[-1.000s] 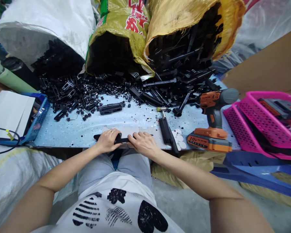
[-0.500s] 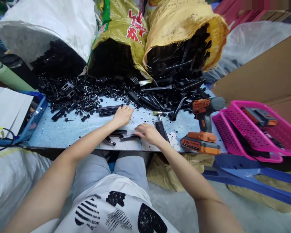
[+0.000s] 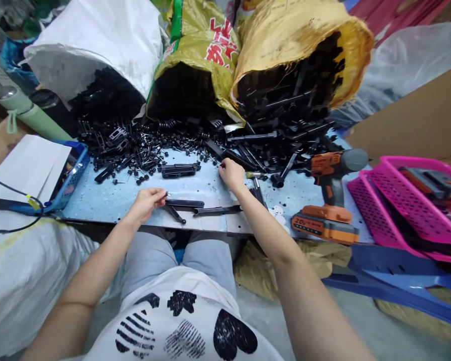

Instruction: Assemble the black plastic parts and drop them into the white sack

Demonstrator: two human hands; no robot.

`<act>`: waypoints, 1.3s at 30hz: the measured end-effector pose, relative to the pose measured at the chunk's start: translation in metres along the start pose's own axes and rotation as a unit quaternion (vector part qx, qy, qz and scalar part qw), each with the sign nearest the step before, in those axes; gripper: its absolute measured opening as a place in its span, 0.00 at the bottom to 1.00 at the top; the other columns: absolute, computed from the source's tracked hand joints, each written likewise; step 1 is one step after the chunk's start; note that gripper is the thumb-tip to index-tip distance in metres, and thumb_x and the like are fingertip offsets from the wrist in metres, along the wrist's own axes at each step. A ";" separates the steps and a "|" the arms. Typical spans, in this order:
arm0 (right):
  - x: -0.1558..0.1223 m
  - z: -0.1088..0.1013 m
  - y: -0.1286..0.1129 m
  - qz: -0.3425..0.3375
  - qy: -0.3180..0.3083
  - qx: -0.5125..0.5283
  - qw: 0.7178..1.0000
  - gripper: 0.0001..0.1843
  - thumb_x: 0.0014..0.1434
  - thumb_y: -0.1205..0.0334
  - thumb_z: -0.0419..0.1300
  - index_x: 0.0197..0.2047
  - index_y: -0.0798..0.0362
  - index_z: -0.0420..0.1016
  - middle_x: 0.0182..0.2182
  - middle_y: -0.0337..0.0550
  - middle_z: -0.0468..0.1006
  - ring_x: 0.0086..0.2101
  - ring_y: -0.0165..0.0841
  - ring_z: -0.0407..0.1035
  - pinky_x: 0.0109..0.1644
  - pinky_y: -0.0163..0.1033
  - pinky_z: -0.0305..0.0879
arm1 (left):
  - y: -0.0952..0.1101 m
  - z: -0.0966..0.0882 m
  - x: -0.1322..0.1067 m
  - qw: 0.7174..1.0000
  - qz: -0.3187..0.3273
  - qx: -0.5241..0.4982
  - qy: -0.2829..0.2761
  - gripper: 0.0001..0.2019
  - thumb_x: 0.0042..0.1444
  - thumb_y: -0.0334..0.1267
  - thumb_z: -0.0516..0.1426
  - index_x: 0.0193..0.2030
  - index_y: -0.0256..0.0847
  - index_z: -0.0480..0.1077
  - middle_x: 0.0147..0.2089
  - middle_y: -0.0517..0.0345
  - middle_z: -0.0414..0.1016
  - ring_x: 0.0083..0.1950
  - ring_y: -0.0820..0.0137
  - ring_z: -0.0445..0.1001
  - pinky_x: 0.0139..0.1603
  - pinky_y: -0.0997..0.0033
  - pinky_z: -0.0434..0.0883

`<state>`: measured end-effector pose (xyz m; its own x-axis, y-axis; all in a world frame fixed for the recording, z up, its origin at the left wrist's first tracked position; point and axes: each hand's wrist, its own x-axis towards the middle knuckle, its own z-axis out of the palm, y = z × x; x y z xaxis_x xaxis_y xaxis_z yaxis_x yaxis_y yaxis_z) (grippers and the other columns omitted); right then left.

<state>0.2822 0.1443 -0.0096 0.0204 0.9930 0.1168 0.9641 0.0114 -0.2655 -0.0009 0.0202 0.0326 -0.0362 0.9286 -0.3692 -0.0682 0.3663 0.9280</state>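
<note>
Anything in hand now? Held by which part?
Left hand appears to pinch a small shiny piece; which end, can't tell. Right hand: can't tell, grip unclear.

On the power drill [image 3: 332,193] we see matt orange and grey plastic. Right of the drill, we find the pink baskets [image 3: 372,205] smooth, glossy plastic; behind it stands dull brown cardboard [image 3: 413,110]. Left of it, the black bars [image 3: 184,203] look like smooth plastic, faintly shiny; the paper sheets [image 3: 22,168], farther left, look matt.
</note>
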 end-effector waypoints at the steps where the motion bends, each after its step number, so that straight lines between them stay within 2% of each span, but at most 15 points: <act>1: -0.005 -0.003 0.003 -0.024 0.008 0.033 0.999 0.13 0.59 0.63 0.53 0.45 0.56 0.71 0.40 0.51 0.75 0.38 0.39 0.70 0.43 0.41 0.63 | -0.006 -0.009 -0.007 0.998 -0.039 -0.043 -0.001 0.20 0.36 0.47 0.68 0.30 0.33 0.73 0.26 0.57 0.72 0.24 0.77 0.67 0.30 0.73 0.68; 3: -0.018 -0.014 0.005 -0.077 0.021 0.110 0.991 0.11 0.58 0.63 0.54 0.43 0.55 0.73 0.39 0.49 0.74 0.37 0.36 0.70 0.43 0.40 0.64 | -0.015 -0.016 -0.015 0.994 -0.072 -0.088 0.004 0.22 0.31 0.47 0.70 0.29 0.32 0.74 0.25 0.57 0.73 0.23 0.79 0.66 0.29 0.76 0.67; 8: -0.058 -0.045 -0.008 -0.154 0.017 0.246 0.957 0.10 0.58 0.59 0.56 0.40 0.54 0.74 0.36 0.45 0.75 0.32 0.32 0.70 0.39 0.38 0.67 | -0.018 -0.011 -0.007 0.994 -0.051 -0.087 0.034 0.24 0.26 0.49 0.71 0.28 0.33 0.74 0.24 0.60 0.71 0.23 0.80 0.65 0.28 0.77 0.66; 11: -0.081 -0.058 -0.020 -0.146 -0.022 0.278 0.949 0.10 0.56 0.56 0.59 0.37 0.53 0.74 0.30 0.42 0.76 0.31 0.32 0.71 0.37 0.38 0.67 | -0.014 -0.012 0.000 0.999 -0.051 0.004 -0.015 0.22 0.31 0.50 0.69 0.27 0.33 0.73 0.23 0.59 0.71 0.22 0.78 0.65 0.26 0.76 0.65; 14: -0.096 -0.063 -0.029 -0.164 -0.075 0.275 0.944 0.09 0.57 0.56 0.59 0.33 0.53 0.74 0.30 0.43 0.77 0.31 0.32 0.71 0.37 0.37 0.67 | -0.014 -0.011 -0.003 0.983 0.066 0.171 -0.001 0.16 0.45 0.48 0.63 0.33 0.35 0.75 0.27 0.56 0.73 0.26 0.73 0.68 0.30 0.71 0.68; 16: -0.102 -0.063 -0.032 -0.188 -0.100 0.263 0.941 0.09 0.57 0.58 0.58 0.31 0.53 0.75 0.30 0.43 0.77 0.31 0.32 0.71 0.37 0.36 0.66 | -0.018 -0.007 -0.010 0.928 0.214 0.302 0.036 0.13 0.54 0.44 0.58 0.38 0.37 0.75 0.34 0.51 0.76 0.34 0.68 0.72 0.39 0.65 0.70; 18: -0.105 -0.062 -0.034 -0.216 -0.114 0.241 0.939 0.08 0.58 0.61 0.57 0.31 0.54 0.75 0.30 0.43 0.77 0.32 0.32 0.70 0.38 0.36 0.65 | -0.026 -0.002 -0.017 0.840 0.335 0.424 0.056 0.13 0.61 0.40 0.52 0.44 0.36 0.74 0.40 0.46 0.76 0.41 0.64 0.72 0.46 0.60 0.68; 20: -0.107 -0.063 -0.035 -0.242 -0.120 0.210 0.940 0.08 0.59 0.63 0.55 0.32 0.54 0.75 0.31 0.44 0.76 0.32 0.32 0.70 0.39 0.35 0.65 | -0.035 -0.001 -0.019 0.759 0.394 0.515 0.055 0.15 0.64 0.37 0.47 0.48 0.34 0.72 0.40 0.43 0.75 0.42 0.61 0.72 0.46 0.58 0.68; 22: -0.108 -0.064 -0.038 -0.267 -0.125 0.177 0.939 0.09 0.60 0.65 0.54 0.32 0.55 0.75 0.31 0.45 0.75 0.33 0.32 0.69 0.39 0.35 0.64 | -0.043 -0.005 -0.016 0.710 0.416 0.567 0.041 0.16 0.64 0.36 0.45 0.50 0.32 0.70 0.36 0.42 0.74 0.40 0.61 0.72 0.42 0.59 0.67; 24: -0.109 -0.062 -0.042 -0.291 -0.134 0.142 0.936 0.10 0.61 0.67 0.52 0.33 0.55 0.75 0.32 0.46 0.75 0.34 0.32 0.69 0.39 0.35 0.64 | -0.048 -0.011 -0.010 0.682 0.433 0.589 0.018 0.17 0.65 0.35 0.44 0.50 0.31 0.69 0.33 0.45 0.74 0.37 0.62 0.72 0.40 0.60 0.67; 28: -0.117 -0.045 -0.045 -0.314 -0.146 0.095 0.933 0.14 0.63 0.68 0.49 0.36 0.56 0.76 0.35 0.49 0.75 0.37 0.34 0.70 0.42 0.37 0.65 | -0.046 -0.021 -0.002 0.655 0.448 0.608 -0.019 0.17 0.65 0.35 0.43 0.50 0.31 0.69 0.31 0.46 0.74 0.35 0.64 0.72 0.38 0.62 0.67; 31: -0.126 -0.032 -0.032 -0.323 -0.123 0.128 0.930 0.15 0.65 0.62 0.48 0.46 0.55 0.74 0.45 0.51 0.74 0.44 0.34 0.69 0.49 0.39 0.65 | -0.038 -0.018 -0.007 0.646 0.440 0.624 -0.014 0.16 0.65 0.35 0.44 0.50 0.31 0.69 0.35 0.45 0.75 0.40 0.62 0.72 0.42 0.60 0.66; 34: -0.139 -0.036 0.002 -0.255 -0.049 0.099 0.961 0.22 0.64 0.51 0.49 0.56 0.53 0.68 0.53 0.53 0.68 0.52 0.39 0.64 0.55 0.44 0.62 | -0.035 -0.007 -0.016 0.656 0.432 0.618 0.017 0.17 0.64 0.38 0.47 0.54 0.32 0.67 0.48 0.40 0.74 0.51 0.57 0.70 0.53 0.53 0.62; 36: -0.152 -0.045 0.031 -0.113 0.028 0.019 0.993 0.26 0.64 0.48 0.48 0.57 0.56 0.65 0.52 0.58 0.68 0.52 0.44 0.62 0.54 0.49 0.61 | -0.036 0.004 -0.019 0.656 0.448 0.607 0.001 0.18 0.63 0.38 0.48 0.57 0.34 0.65 0.56 0.40 0.69 0.59 0.56 0.64 0.59 0.50 0.57; 39: -0.174 -0.054 0.066 0.089 0.058 -0.109 0.988 0.28 0.64 0.48 0.45 0.55 0.61 0.66 0.45 0.63 0.70 0.47 0.50 0.64 0.46 0.51 0.62 | -0.043 0.023 -0.017 0.636 0.467 0.610 -0.076 0.18 0.62 0.32 0.47 0.58 0.36 0.65 0.58 0.42 0.68 0.61 0.58 0.62 0.62 0.50 0.54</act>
<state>0.3566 -0.0343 0.0047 0.2131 0.9564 0.1996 0.9763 -0.2007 -0.0807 0.0257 -0.0094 0.0004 0.6096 0.7362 0.2940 0.7404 -0.6613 0.1208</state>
